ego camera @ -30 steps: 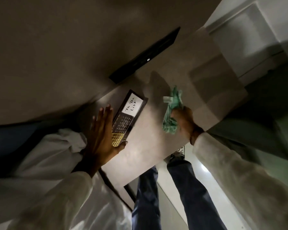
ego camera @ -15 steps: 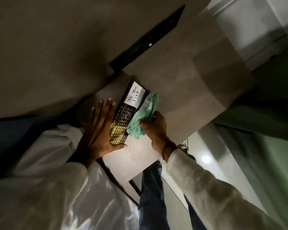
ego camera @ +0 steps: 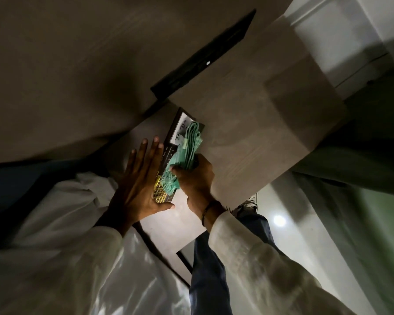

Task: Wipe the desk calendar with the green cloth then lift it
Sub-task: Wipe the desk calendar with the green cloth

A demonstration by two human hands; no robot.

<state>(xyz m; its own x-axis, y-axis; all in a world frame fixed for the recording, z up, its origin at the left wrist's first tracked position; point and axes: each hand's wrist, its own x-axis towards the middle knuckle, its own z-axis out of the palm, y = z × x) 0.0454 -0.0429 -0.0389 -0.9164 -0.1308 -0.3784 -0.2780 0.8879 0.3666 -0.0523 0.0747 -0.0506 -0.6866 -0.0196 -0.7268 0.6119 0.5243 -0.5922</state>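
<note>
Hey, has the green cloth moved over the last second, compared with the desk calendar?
Yes. The green cloth, gripped in the right hand, moved leftward from the bare table onto the desk calendar, now covering part of its white label.

The desk calendar (ego camera: pixel 171 142) has a white note (ego camera: pixel 180 130) with handwriting, but the green cloth (ego camera: pixel 187 151) covers most of it, so no words can be read.

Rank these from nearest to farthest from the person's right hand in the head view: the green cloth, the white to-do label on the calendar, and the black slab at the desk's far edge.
1. green cloth: held in the right hand.
2. white to-do label: just beyond, at the calendar's far end, partly under the cloth.
3. black slab: farthest, by the desk's far edge.
</note>
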